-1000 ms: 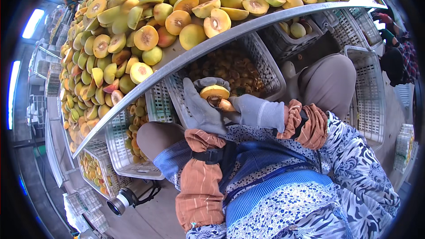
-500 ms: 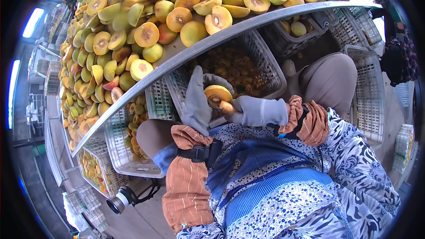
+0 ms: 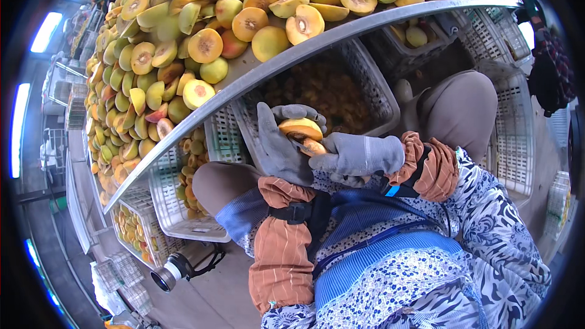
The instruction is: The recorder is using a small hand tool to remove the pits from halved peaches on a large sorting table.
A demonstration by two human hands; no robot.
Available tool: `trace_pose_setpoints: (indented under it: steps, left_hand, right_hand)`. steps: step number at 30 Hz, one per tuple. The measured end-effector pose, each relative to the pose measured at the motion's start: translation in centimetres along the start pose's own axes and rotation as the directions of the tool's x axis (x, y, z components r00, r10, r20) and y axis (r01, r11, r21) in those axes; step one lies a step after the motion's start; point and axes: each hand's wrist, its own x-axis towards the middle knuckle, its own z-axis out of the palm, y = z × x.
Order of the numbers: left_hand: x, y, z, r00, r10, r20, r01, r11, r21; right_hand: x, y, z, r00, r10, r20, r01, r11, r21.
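Both my hands wear grey gloves and meet above my lap. A yellow-orange peach half (image 3: 301, 128) rests in my left hand (image 3: 281, 146), whose fingers curl round it with the thumb side raised. My right hand (image 3: 359, 155) is closed around a small knife, mostly hidden in the glove; a thin grey blade (image 3: 297, 144) shows beside the fruit. At the right fingertips, against the peach half, is an orange cut piece of peach (image 3: 313, 147). Just beyond the hands stands a grey crate (image 3: 385, 100) with brownish fruit scraps inside.
A metal-edged table (image 3: 268, 64) curves across in front, heaped with halved peaches (image 3: 205, 45). Under its left side are a white crate (image 3: 164, 198) of fruit and another crate (image 3: 125, 207). An upright crate (image 3: 512, 122) is at the right. My knees flank the grey crate.
My left hand has tilted, opening its palm more toward me. The cut piece shows more fully at the right fingertips, and my right hand has moved slightly right.
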Motion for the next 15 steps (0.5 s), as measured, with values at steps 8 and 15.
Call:
trace_pose_setpoints:
  steps: [8, 15]
  left_hand:
    - [3.3, -0.5, -0.9, 0.912, -0.007, 0.41, -0.05, 0.99, 0.13]
    - [3.6, 0.2, 0.3, 0.975, 0.21, 0.074, -0.221, 0.956, 0.195]
  right_hand:
    - [0.7, 1.1, -0.3, 0.973, -0.028, 0.23, -0.098, 0.85, 0.517]
    - [-1.1, 1.0, -3.3, 0.922, -0.22, 0.319, -0.015, 0.802, 0.598]
